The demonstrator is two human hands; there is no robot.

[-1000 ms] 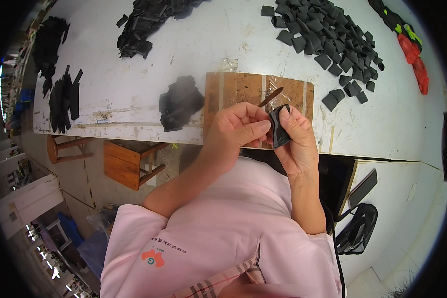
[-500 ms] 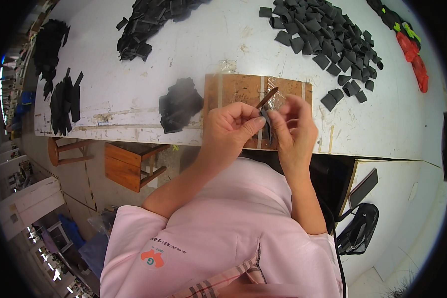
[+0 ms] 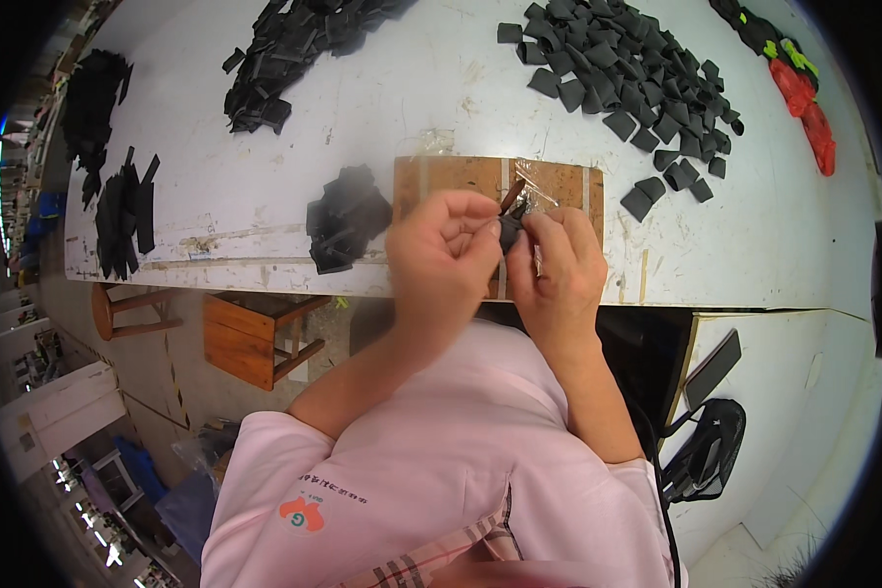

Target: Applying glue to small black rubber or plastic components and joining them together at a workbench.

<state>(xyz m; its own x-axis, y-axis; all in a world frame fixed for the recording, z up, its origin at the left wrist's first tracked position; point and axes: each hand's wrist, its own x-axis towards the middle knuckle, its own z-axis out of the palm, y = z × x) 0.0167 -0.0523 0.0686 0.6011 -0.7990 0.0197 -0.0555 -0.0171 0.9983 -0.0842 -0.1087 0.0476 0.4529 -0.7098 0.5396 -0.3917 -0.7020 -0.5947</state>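
Note:
Over a brown wooden board [image 3: 461,172] on the table, my left hand [image 3: 446,245] and my right hand [image 3: 561,279] meet fingertip to fingertip. A small dark grey strip piece [image 3: 511,231] is pinched between them, mostly covered by the fingers. From just above it a slim brown pointed stick [image 3: 512,198] sticks up; its lower end is hidden, so I cannot tell what holds it. My right thumb and index finger close on the piece from the right. My left fingers are curled, slightly blurred, with the thumb against its left side.
Left of the board lies a pile of flat dark pieces [image 3: 348,218]. Folded dark loops [image 3: 647,83] are heaped at the far right, more dark strips [image 3: 289,59] at the far left. Clear tape [image 3: 534,176] crosses the board. A wooden stool [image 3: 240,338] stands below the table edge.
Both hands have shifted slightly left and turned around the dark piece. The brown stick stands more upright, and the right fingers have come down onto the piece.

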